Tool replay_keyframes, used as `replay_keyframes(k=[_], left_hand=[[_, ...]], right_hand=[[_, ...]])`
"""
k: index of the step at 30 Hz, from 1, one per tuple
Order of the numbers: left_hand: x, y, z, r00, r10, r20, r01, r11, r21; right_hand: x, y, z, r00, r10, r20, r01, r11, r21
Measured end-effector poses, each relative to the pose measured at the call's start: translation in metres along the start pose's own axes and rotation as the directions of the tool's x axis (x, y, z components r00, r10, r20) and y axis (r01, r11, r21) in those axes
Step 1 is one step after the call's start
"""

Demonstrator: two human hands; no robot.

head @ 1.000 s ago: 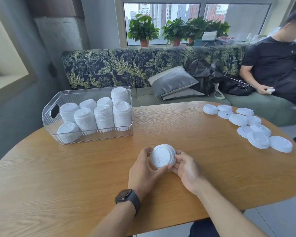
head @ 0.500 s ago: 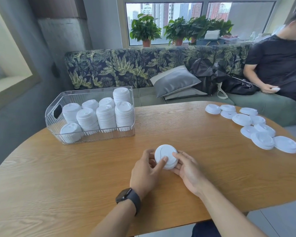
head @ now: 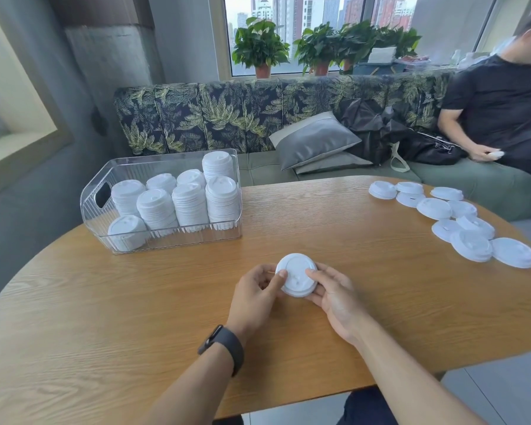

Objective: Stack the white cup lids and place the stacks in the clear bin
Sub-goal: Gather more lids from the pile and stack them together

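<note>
Both hands hold a short stack of white plastic cup lids (head: 296, 275) just above the oval wooden table (head: 380, 302), near its front middle. The left hand (head: 253, 297) pinches the stack's left rim with thumb and curled fingers; the right hand (head: 334, 297) cups the right side, thumb on top. Gripping from both sides probably squares the lids so they nest evenly, though how many lids are in the stack is hard to tell. The clear ribbed plastic bin (head: 163, 231) stands well apart at the far left, already holding several tall stacks, while loose white lids (head: 454, 222) lie scattered at the far right. Compared with a second ago, the stack has tipped from facing the camera to lying nearly flat, top upward.
</note>
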State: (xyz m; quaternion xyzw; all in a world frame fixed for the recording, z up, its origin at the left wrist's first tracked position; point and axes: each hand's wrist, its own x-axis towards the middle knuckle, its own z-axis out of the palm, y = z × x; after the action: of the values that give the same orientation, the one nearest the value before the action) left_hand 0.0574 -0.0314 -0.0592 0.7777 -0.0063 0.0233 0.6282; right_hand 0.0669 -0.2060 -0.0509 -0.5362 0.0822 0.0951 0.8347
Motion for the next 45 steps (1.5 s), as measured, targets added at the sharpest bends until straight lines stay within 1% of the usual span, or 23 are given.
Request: replay_keyframes(k=[4,9,14,17,22,26,28,30,33,36,38,40,42,44,45], left_hand=[[0.000,0.000,0.000,1.000,0.015,-0.006,-0.015,1.000,-0.001],[-0.002,0.001,0.002,0.999,0.032,-0.017,-0.031,0.998,0.054],[-0.003,-0.001,0.002,0.999,0.039,-0.032,-0.038,0.998,0.041],[-0.004,-0.002,0.003,0.998,0.049,-0.036,-0.046,0.997,0.063],[-0.003,0.007,0.007,1.000,0.015,0.024,-0.017,0.997,0.079],[0.004,0.013,0.023,0.996,-0.021,0.083,0.016,0.998,0.059],[0.009,0.016,0.040,0.993,-0.030,0.113,0.024,0.998,0.053],[0.012,0.018,0.061,0.992,-0.027,0.127,0.017,0.997,0.081],[0.019,0.028,0.097,0.990,-0.018,0.137,0.005,0.996,0.093],[0.025,0.039,0.136,0.984,-0.018,0.176,0.006,0.998,0.065],[0.031,0.043,0.161,0.979,-0.026,0.204,0.017,0.999,0.046],[0.037,0.047,0.185,0.976,-0.034,0.216,0.029,0.999,0.025],[0.044,0.051,0.204,0.972,-0.051,0.228,0.049,0.999,0.015],[0.052,0.054,0.220,0.968,-0.066,0.240,0.064,0.998,0.017],[0.056,0.056,0.226,0.967,-0.070,0.246,0.067,0.998,0.020]], right_hand=[[0.001,0.002,0.000,1.000,-0.012,-0.017,0.012,1.000,-0.007],[0.003,0.003,-0.002,1.000,-0.017,-0.023,0.017,1.000,0.002],[0.004,0.007,-0.003,0.998,-0.057,-0.019,0.056,0.997,-0.045],[0.004,0.009,-0.005,0.997,-0.076,-0.022,0.075,0.996,-0.054],[-0.002,0.007,-0.014,0.995,-0.093,-0.031,0.091,0.993,-0.076],[-0.007,0.001,-0.028,0.987,-0.137,-0.084,0.130,0.988,-0.088],[-0.008,-0.006,-0.039,0.978,-0.151,-0.143,0.143,0.988,-0.063],[-0.008,-0.017,-0.056,0.961,-0.178,-0.210,0.161,0.983,-0.092],[-0.006,-0.032,-0.092,0.903,-0.270,-0.335,0.200,0.952,-0.231],[-0.007,-0.047,-0.133,0.794,-0.424,-0.435,0.212,0.865,-0.456],[-0.010,-0.058,-0.159,0.712,-0.507,-0.485,0.193,0.806,-0.560],[-0.011,-0.069,-0.183,0.627,-0.573,-0.527,0.171,0.762,-0.625],[-0.009,-0.079,-0.204,0.562,-0.608,-0.561,0.140,0.738,-0.660],[-0.001,-0.088,-0.224,0.528,-0.616,-0.584,0.095,0.727,-0.680],[0.004,-0.092,-0.232,0.525,-0.617,-0.586,0.071,0.718,-0.693]])
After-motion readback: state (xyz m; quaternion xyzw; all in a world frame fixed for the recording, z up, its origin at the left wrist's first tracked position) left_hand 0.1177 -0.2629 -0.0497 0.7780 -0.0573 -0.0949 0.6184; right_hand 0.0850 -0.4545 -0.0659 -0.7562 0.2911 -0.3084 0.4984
